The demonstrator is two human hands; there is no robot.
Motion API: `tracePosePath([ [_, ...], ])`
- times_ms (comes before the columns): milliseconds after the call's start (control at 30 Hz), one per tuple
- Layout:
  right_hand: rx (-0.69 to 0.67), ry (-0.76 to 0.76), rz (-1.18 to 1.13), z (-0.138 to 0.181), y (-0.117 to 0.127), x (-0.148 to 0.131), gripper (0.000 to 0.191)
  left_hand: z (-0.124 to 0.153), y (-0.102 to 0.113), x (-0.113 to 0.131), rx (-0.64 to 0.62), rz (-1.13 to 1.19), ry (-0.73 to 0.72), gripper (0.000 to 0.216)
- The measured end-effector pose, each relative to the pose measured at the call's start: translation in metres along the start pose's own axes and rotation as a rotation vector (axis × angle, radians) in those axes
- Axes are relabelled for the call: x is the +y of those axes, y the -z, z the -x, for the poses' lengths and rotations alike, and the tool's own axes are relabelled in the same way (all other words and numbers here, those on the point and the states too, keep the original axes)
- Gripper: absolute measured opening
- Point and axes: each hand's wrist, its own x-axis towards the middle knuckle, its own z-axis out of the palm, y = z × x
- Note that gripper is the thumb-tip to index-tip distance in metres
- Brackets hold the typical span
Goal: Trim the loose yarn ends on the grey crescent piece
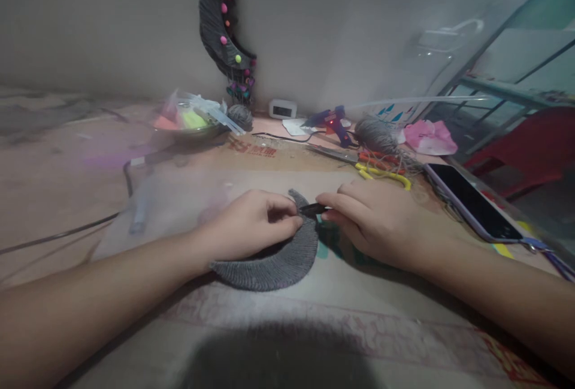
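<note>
A grey yarn-wrapped crescent [278, 263] lies flat on the cardboard sheet [314, 317] in front of me. My left hand [251, 224] rests on its inner curve with fingers curled and pinched near the upper tip. My right hand [372, 218] lies just right of the crescent, its fingers closed on a small dark piece [313, 210] that points at my left fingertips. What the left fingers pinch is too small to name.
A finished grey crescent with coloured pompoms [224, 35] leans on the wall. A bowl of bright materials [188, 122], a yarn ball [375, 134], a glue gun [332, 120], yellow-handled scissors [381, 173] and a phone [471, 200] lie behind and to the right.
</note>
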Motion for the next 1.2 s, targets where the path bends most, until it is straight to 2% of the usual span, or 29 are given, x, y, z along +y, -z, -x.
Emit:
tracePosePath([
  [200, -0.071, -0.023, 0.017, -0.0026, 0.0054, -0.0021, 0.031, 0.0002, -0.0016, -0.0019, 0.003, -0.001, -0.024, 0.022],
  [500, -0.03, 0.033, 0.037, 0.0001, 0.0017, 0.0002, 0.029, -0.0003, -0.0035, -0.0051, -0.006, -0.022, -0.034, 0.027],
  [800, -0.008, -0.112, -0.168, 0.0024, -0.0018, 0.0009, 0.026, 0.0004, -0.0008, -0.0021, -0.029, -0.002, 0.032, 0.025],
  [1067, 0.05, 0.017, -0.01, 0.0001, 0.0004, -0.0016, 0.025, 0.0009, -0.0006, 0.0012, 0.006, 0.019, 0.026, 0.022],
  [1200, 0.043, 0.005, 0.006, 0.0016, 0.0004, -0.0014, 0.024, 0.0009, -0.0002, -0.0001, 0.012, 0.025, 0.009, 0.022],
])
